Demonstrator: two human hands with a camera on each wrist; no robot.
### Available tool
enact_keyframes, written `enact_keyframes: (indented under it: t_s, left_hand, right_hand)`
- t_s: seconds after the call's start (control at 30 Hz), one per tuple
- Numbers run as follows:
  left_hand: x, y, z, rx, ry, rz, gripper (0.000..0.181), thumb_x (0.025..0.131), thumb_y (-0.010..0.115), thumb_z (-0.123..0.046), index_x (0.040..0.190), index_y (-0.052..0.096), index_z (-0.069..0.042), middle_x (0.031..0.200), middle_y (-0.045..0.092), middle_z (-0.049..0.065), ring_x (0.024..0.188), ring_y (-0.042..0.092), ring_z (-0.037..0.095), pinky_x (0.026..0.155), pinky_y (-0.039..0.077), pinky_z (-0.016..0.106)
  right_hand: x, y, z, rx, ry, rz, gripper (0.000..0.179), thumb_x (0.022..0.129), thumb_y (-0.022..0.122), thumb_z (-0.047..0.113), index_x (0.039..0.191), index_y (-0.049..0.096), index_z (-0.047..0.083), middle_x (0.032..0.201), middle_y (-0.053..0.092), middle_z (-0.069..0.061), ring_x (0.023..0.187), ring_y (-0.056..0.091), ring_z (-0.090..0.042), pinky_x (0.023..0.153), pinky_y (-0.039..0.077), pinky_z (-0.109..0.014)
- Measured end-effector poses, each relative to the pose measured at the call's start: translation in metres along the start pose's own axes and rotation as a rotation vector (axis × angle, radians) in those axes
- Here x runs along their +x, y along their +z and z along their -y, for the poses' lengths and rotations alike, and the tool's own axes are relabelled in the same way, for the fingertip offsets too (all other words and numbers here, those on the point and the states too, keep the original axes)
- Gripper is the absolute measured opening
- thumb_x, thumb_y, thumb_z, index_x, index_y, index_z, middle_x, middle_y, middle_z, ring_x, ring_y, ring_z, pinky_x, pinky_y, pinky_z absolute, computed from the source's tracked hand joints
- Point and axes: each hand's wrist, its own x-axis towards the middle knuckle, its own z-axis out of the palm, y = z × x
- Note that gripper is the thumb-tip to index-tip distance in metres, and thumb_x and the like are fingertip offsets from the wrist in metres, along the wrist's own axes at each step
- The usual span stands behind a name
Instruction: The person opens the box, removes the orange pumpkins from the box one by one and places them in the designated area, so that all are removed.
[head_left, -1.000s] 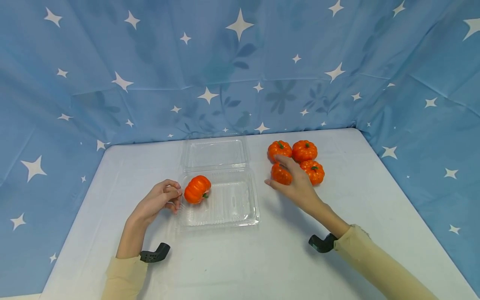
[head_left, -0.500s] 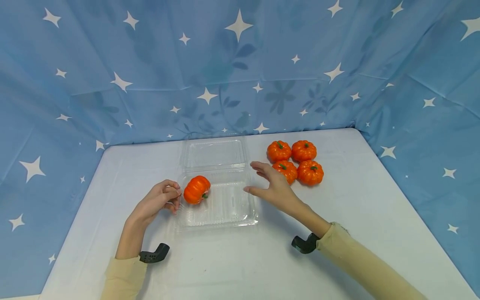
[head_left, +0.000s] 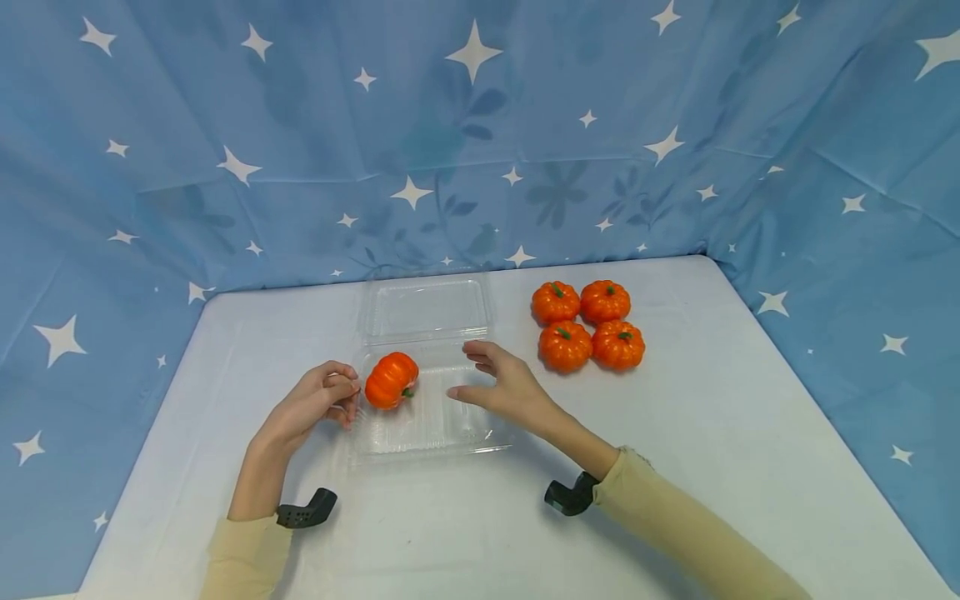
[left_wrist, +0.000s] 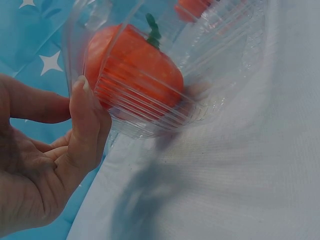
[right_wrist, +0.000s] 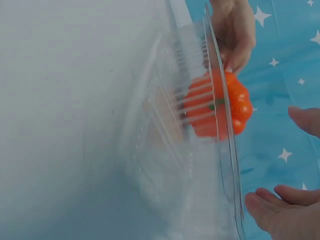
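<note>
A clear plastic clamshell container (head_left: 442, 421) lies with its lid (head_left: 427, 307) folded back on the white table. Inside its left part, an orange toy pumpkin (head_left: 392, 381) rests tipped on its side, green stem facing right. My left hand (head_left: 318, 400) pinches the container's left rim between thumb and fingers, beside that pumpkin, as the left wrist view (left_wrist: 65, 135) shows close up. Over the right half of the container is my right hand (head_left: 506, 387), thumb and fingers spread apart with nothing between them. In the right wrist view its fingertips (right_wrist: 260, 205) appear close to the container's edge.
Several more orange pumpkins (head_left: 566, 346) stand grouped upright to the right of the container. A blue curtain (head_left: 480, 142) with white stars hangs behind the white-covered table (head_left: 712, 400). Each wrist carries a black camera (head_left: 307, 510).
My right hand has moved left from the grouped pumpkins to above the container, holding nothing. The left hand stays at the rim, and the pumpkins have kept their places.
</note>
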Motion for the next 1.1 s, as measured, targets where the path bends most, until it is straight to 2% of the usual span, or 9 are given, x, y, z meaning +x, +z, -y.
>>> enact_keyframes:
  t_s: [0.17, 0.43, 0.73, 0.9, 1.1]
  left_hand:
    - [-0.002, -0.002, 0.000, 0.000, -0.002, 0.000, 0.032, 0.106, 0.049, -0.008, 0.127, 0.038, 0.012, 0.080, 0.063, 0.014, 0.063, 0.061, 0.019, 0.059, 0.060, 0.032]
    - [-0.003, -0.002, -0.001, 0.004, -0.006, -0.002, 0.034, 0.106, 0.050, -0.009, 0.129, 0.037, 0.013, 0.081, 0.063, 0.013, 0.064, 0.060, 0.019, 0.059, 0.060, 0.032]
    - [-0.003, -0.003, 0.000, 0.004, -0.001, -0.002, 0.033, 0.106, 0.050, -0.009, 0.128, 0.038, 0.012, 0.080, 0.063, 0.012, 0.065, 0.060, 0.019, 0.060, 0.060, 0.032]
    - [-0.002, -0.002, -0.001, -0.004, 0.007, 0.010, 0.032, 0.106, 0.050, -0.010, 0.127, 0.039, 0.011, 0.080, 0.063, 0.013, 0.065, 0.060, 0.019, 0.059, 0.060, 0.032]
    - [-0.001, 0.000, -0.001, -0.013, 0.010, 0.010, 0.031, 0.105, 0.050, -0.008, 0.126, 0.039, 0.012, 0.081, 0.063, 0.014, 0.063, 0.060, 0.018, 0.058, 0.059, 0.031]
  right_hand:
    - [0.007, 0.017, 0.004, -0.003, 0.031, 0.014, 0.074, 0.088, 0.082, 0.028, 0.148, 0.048, 0.001, 0.151, 0.053, -0.018, 0.138, 0.053, -0.039, 0.114, 0.044, -0.050]
    - [0.018, 0.041, 0.006, 0.040, 0.096, 0.095, 0.076, 0.089, 0.079, 0.034, 0.149, 0.047, 0.000, 0.151, 0.054, -0.016, 0.138, 0.054, -0.033, 0.112, 0.047, -0.045]
    - [0.031, 0.065, 0.013, -0.005, 0.141, 0.087, 0.082, 0.085, 0.081, 0.039, 0.149, 0.047, -0.001, 0.150, 0.055, -0.016, 0.134, 0.058, -0.031, 0.107, 0.052, -0.045]
    - [0.036, 0.074, 0.014, 0.001, 0.180, 0.064, 0.081, 0.085, 0.078, 0.042, 0.147, 0.048, -0.001, 0.139, 0.062, -0.018, 0.124, 0.062, -0.031, 0.097, 0.057, -0.048]
    - [0.041, 0.080, 0.016, 0.011, 0.224, 0.034, 0.071, 0.087, 0.078, 0.042, 0.137, 0.053, -0.001, 0.121, 0.068, -0.014, 0.101, 0.065, -0.024, 0.082, 0.058, -0.037]
